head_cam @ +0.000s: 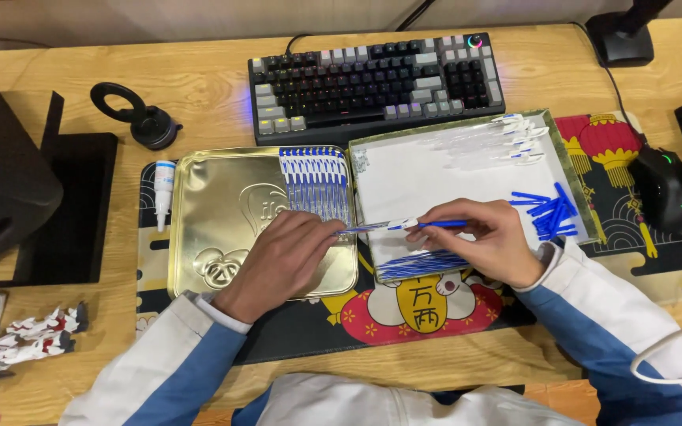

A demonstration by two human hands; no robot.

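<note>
My left hand (pixel 286 256) rests over a gold metal tray (pixel 207 213) and pinches one end of a clear pen barrel (pixel 372 227). My right hand (pixel 487 237) holds the blue end of that same pen (pixel 440 224), so both hands meet on it above a white-lined tray (pixel 412 173). A row of finished blue-and-white pens (pixel 316 181) lies in the gold tray. Clear pen barrels (pixel 499 138) lie at the white tray's far corner, blue caps (pixel 550 211) at its right side, and blue refills (pixel 416 264) along its near edge.
A keyboard (pixel 376 79) stands behind the trays. A black mouse (pixel 665 189) lies at right, a small white tube (pixel 164 189) left of the gold tray, a black ring stand (pixel 140 114) at back left, and a toy figure (pixel 25 339) at bottom left.
</note>
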